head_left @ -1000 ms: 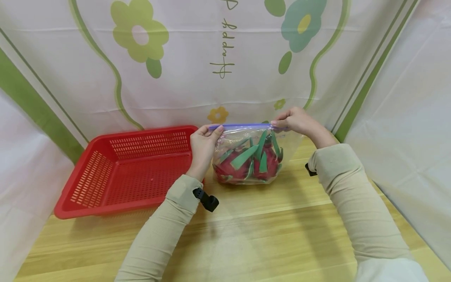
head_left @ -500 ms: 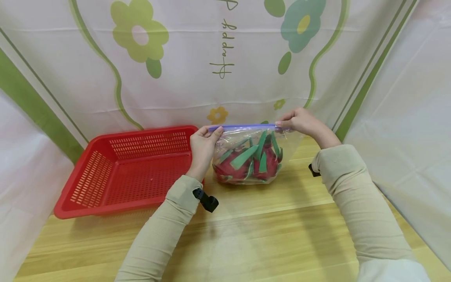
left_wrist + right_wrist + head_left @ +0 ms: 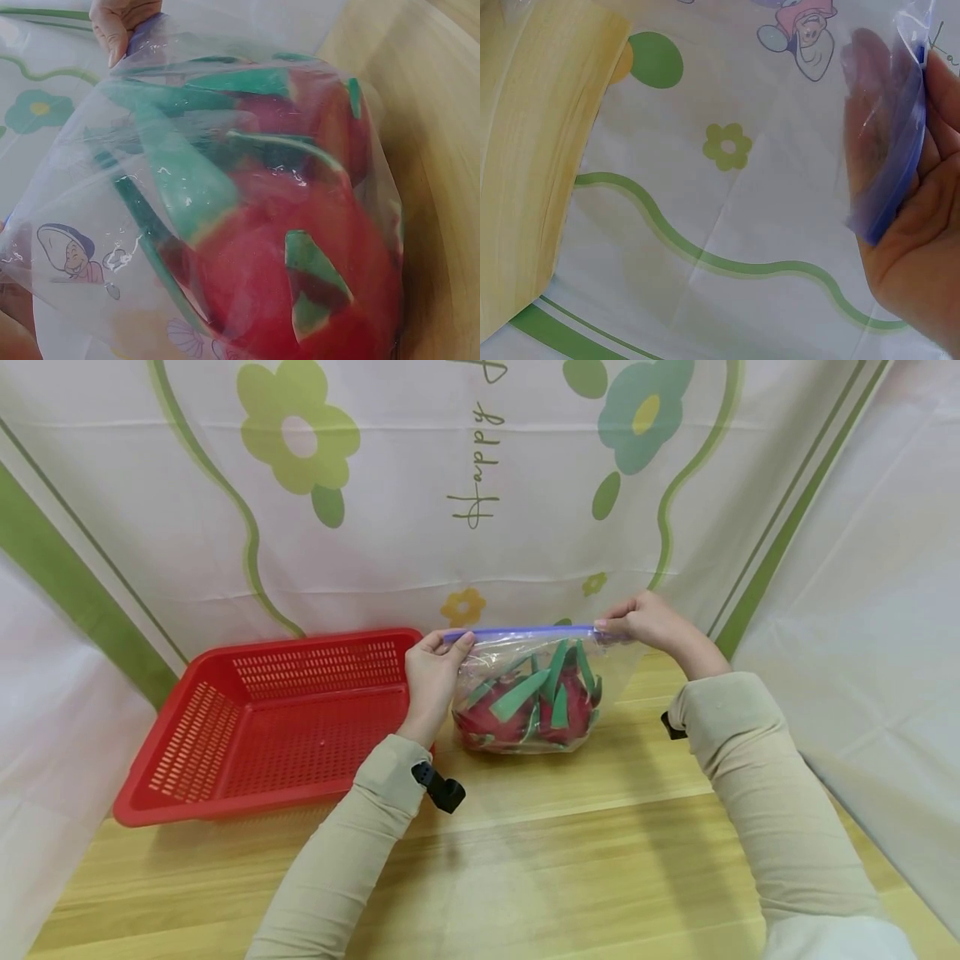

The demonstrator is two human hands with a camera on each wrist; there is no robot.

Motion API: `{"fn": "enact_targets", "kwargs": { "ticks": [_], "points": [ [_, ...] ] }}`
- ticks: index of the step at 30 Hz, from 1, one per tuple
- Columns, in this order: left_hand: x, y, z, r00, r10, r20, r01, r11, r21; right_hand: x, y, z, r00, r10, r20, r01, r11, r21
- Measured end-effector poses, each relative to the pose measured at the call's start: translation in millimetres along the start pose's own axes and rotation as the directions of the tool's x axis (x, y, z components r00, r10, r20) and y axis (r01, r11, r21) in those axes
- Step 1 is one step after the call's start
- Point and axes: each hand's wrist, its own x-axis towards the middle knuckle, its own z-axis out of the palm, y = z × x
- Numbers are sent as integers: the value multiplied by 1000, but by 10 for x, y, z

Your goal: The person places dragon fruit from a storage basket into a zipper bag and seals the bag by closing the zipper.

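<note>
A clear zip bag (image 3: 487,653) with a purple-blue zip strip along its top stands upright on the wooden table. Inside it are two red dragon fruits (image 3: 497,714) with green leafy scales, filling most of the left wrist view. My left hand (image 3: 433,681) pinches the left end of the strip between thumb and fingers. At the other side my right hand (image 3: 656,627) pinches the strip near its right end. In the right wrist view the blue strip (image 3: 900,161) runs across the right hand's palm, with fingers showing through the plastic.
A red perforated plastic basket (image 3: 281,639) with nothing in it stands left of the bag, close beside the left forearm. Behind the table (image 3: 555,860) hangs a white curtain (image 3: 405,485) printed with flowers. More white cloth (image 3: 870,635) hangs at the right.
My right hand has slid a little to the right along the zip strip. The left hand, the bag and the basket have stayed in place.
</note>
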Motion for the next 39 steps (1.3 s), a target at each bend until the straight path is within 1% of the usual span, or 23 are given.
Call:
{"fn": "enact_targets", "kwargs": {
  "ticks": [6, 14, 19, 25, 33, 39],
  "points": [
    [21, -28, 9, 1000, -5, -6, 5, 1000, -1, 20, 24, -12, 1000, 17, -3, -17, 1000, 19],
    [34, -56, 19, 1000, 10, -19, -11, 998, -55, 22, 27, -4, 999, 38, -28, -38, 999, -21],
    [39, -64, 19, 1000, 16, -23, -17, 999, -46, 27, 48, -10, 998, 56, -28, -56, 998, -8],
    [51, -79, 20, 1000, 18, -23, -19, 999, -43, 33, 86, -12, 997, 73, -24, -72, 997, 30],
    [39, -85, 16, 1000, 14, -21, -15, 1000, -27, 2, 160, -53, 997, 73, -12, -73, 997, 5],
    [32, -90, 18, 999, 18, -29, -20, 999, -44, -22, 237, -83, 997, 78, -28, -78, 997, 11]
  ]
}}
